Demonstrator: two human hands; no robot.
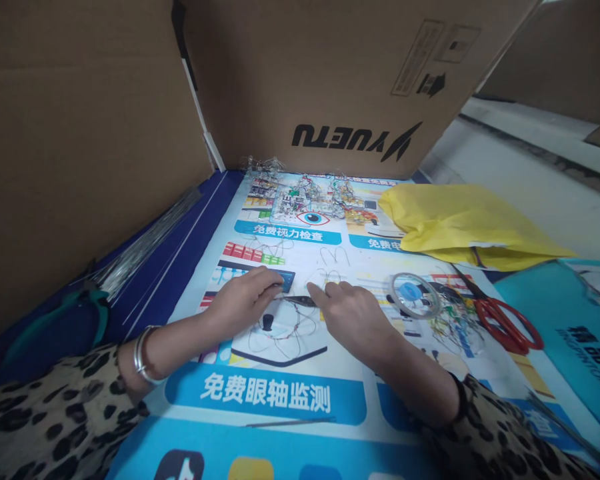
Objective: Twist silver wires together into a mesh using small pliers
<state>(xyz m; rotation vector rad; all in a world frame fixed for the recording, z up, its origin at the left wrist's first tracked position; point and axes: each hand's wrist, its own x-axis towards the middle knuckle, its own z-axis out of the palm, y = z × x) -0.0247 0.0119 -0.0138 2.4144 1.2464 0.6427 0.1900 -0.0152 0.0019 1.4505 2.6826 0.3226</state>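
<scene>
In the head view my left hand (247, 297) is closed in a pinch on a thin wire, its fingertips close to the dark tip of the pliers. My right hand (353, 317) is wrapped round a pair of pliers (303, 301). Their narrow dark jaws point left, and the handles are hidden under my palm. Just below both hands, a loop of thin wire with small beads (296, 328) hangs or lies over the printed sheet. Whether the jaws grip the wire is too small to tell.
Red-handled scissors (505, 323), a clear tape roll (414, 295) and tangled beaded wires lie right. A yellow bag (460, 223) is behind them. Teal-handled pliers (63, 317) and a bundle of wires (145, 237) lie left. Cardboard walls (300, 80) stand at left and back.
</scene>
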